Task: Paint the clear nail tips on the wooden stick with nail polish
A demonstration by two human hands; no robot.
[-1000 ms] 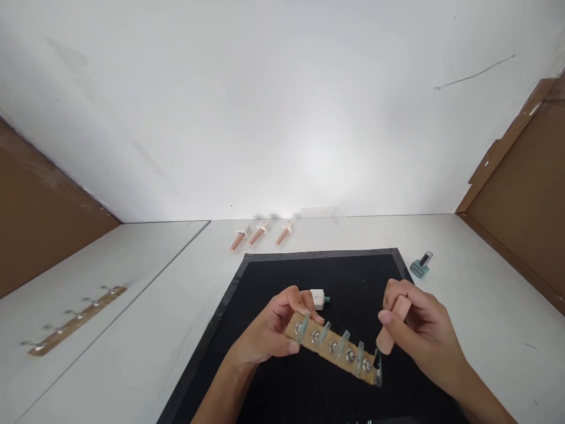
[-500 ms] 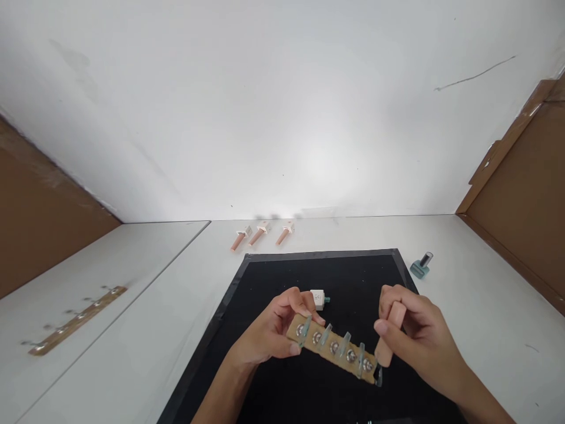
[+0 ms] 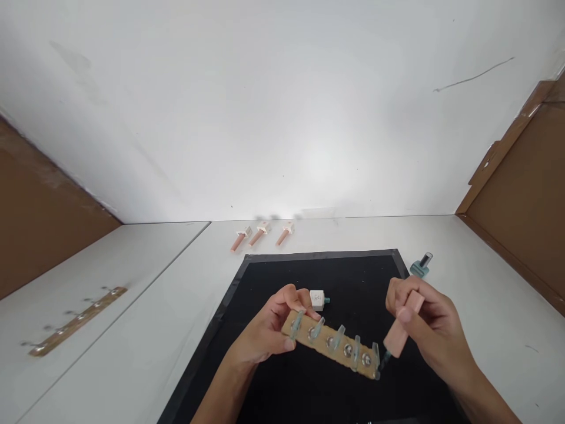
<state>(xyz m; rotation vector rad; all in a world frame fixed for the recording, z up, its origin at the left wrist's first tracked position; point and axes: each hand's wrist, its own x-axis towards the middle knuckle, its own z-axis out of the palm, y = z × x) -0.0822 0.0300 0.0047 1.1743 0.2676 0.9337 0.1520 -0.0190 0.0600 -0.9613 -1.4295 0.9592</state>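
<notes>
My left hand (image 3: 276, 330) pinches the left end of a tan strip (image 3: 324, 346), tilted down to the right above the black mat. Several pale green false nails (image 3: 338, 337) stand along it beside round metallic studs. My right hand (image 3: 435, 330) grips a nail polish brush by its pink cap (image 3: 402, 327). The dark brush tip (image 3: 385, 360) is by the last false nail at the strip's right end; whether they touch I cannot tell. Behind my left fingers, an uncapped white polish bottle (image 3: 316, 300) lies on its side, its greenish neck pointing right.
Three white polish bottles with pink caps (image 3: 259, 237) lie at the back. A teal bottle with a silver cap (image 3: 420, 266) is right of the black mat (image 3: 282, 274). Another strip with nail stands (image 3: 78, 321) lies at left. Brown panels (image 3: 525, 194) flank the table.
My right hand has moved up and right with the brush, uncovering the last false nail. My left hand and the strip have shifted slightly left and up.
</notes>
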